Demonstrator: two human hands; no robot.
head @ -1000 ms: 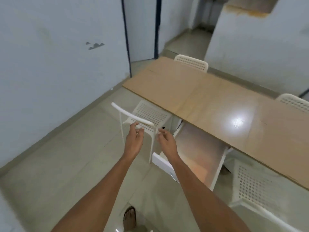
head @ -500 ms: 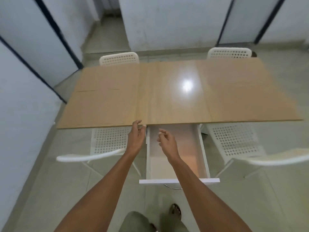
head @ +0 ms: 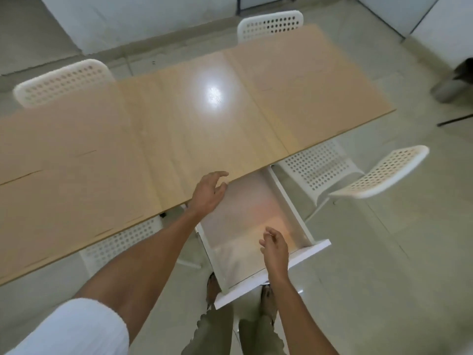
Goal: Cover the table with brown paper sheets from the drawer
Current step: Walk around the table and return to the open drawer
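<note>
A long table (head: 204, 119) lies before me, its glossy wood showing in the middle. Matte brown paper sheets cover its left part (head: 64, 162) and its right part (head: 314, 85). A white drawer (head: 281, 190) stands pulled out from the near edge, and its bottom looks bare. My left hand (head: 208, 194) hovers at the table's near edge above the drawer's back left corner, fingers spread, holding nothing. My right hand (head: 275, 248) floats over the drawer's front part, fingers loosely curled and apart, also with nothing in it.
White perforated chairs stand around the table: two at the far side (head: 61, 83) (head: 271, 24), one at the near right (head: 358, 175), one tucked under at the near left (head: 122, 247). My feet (head: 212, 288) are on the tiled floor beside the drawer front.
The view has swung right and tilted over the table. My left hand has moved up to the table edge; my right hand has drawn back towards the drawer's front.
</note>
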